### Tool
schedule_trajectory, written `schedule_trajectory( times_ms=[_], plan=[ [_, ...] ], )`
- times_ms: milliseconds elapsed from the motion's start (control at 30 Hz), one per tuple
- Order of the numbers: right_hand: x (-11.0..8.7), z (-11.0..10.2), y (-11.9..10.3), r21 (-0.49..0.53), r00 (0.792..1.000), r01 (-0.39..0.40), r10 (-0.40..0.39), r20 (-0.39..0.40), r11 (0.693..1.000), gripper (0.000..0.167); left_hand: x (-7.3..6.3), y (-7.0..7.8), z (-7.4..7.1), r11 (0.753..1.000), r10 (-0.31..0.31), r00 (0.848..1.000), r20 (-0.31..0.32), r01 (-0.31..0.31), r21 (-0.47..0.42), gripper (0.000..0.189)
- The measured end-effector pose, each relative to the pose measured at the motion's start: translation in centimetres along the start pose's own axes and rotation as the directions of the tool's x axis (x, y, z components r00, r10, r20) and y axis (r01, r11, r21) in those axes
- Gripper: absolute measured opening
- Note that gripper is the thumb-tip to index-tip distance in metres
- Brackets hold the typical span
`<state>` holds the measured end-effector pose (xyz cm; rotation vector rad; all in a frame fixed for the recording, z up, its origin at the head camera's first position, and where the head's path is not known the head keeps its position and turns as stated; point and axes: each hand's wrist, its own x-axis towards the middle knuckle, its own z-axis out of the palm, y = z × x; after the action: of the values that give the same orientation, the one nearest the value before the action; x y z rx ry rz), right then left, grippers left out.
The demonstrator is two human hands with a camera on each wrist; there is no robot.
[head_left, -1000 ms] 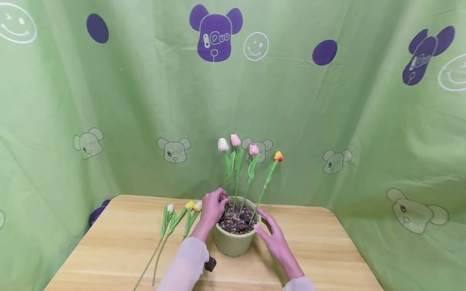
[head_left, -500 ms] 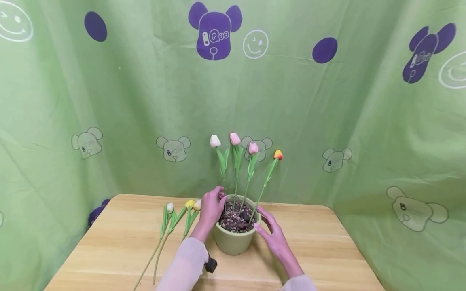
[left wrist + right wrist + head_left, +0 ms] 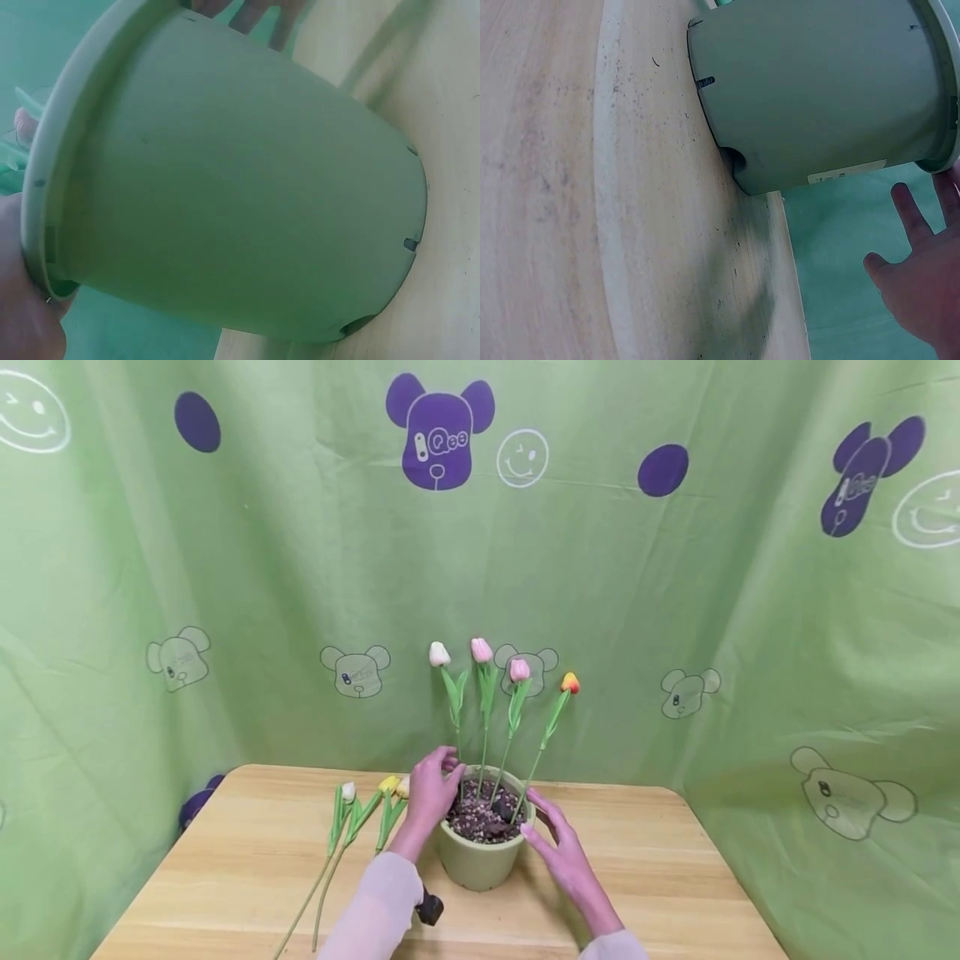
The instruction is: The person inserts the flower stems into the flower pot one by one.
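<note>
"Where's the pot?"

"The pot (image 3: 482, 864) stands upright on the wooden table (image 3: 637, 877), between the hands. 4 tulips rise from its soil (image 3: 468, 818): from left to right, a white tulip (image 3: 439, 654), 2 pink tulips (image 3: 482, 650) and an orange-red tulip (image 3: 570, 683), which leans right."

"And the hands?"

"The left hand (image 3: 429, 795) is at the pot's left rim, fingers bent, right beside the white tulip's stem. Whether it pinches that stem, I can't tell. The right hand (image 3: 564, 852) is spread well open, fingertips against the right rim, with no grasp on anything; it seems to steady the pot."

"So which step is this?"

"I'd judge it's the planting of the white tulip at the left. Its stem reaches down to the soil and it stands close to vertical, so that step looks nearly done."

"What would the next move call for?"

"Probably a check that the stem holds, then a clean release, without the fingers dragging it over. 3 loose tulips (image 3: 348, 792) lie on the table to the left, so a reach that way seems likely."
</note>
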<state>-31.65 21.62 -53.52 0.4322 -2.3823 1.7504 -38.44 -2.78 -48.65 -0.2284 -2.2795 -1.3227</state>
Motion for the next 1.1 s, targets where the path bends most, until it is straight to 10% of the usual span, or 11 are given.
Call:
schedule_trajectory(
  times_ms=[267, 633, 1100],
  plan=[
    [0.0, 0.0, -0.1, 0.005, 1.0, -0.001, 0.001, -0.004, 1.0, 0.06, -0.3, -0.9, -2.5, 0.999, -0.02, 1.0, 0.014, 0.021, -0.045, 0.03],
    [0.1, 0.0, 0.0, -0.009, 1.0, 0.021, -0.021, 0.007, 1.0, 0.059, -4.1, -4.9, -10.9, 0.989, -0.148, 0.984, 0.095, 0.149, -0.004, 0.034],
    [0.1, 0.0, -0.2, 0.002, 1.0, 0.012, -0.012, 0.003, 1.0, 0.059, -11.7, -11.1, -19.6, 0.917, -0.378, 0.908, 0.182, 0.341, 0.206, 0.048]
  ],
)
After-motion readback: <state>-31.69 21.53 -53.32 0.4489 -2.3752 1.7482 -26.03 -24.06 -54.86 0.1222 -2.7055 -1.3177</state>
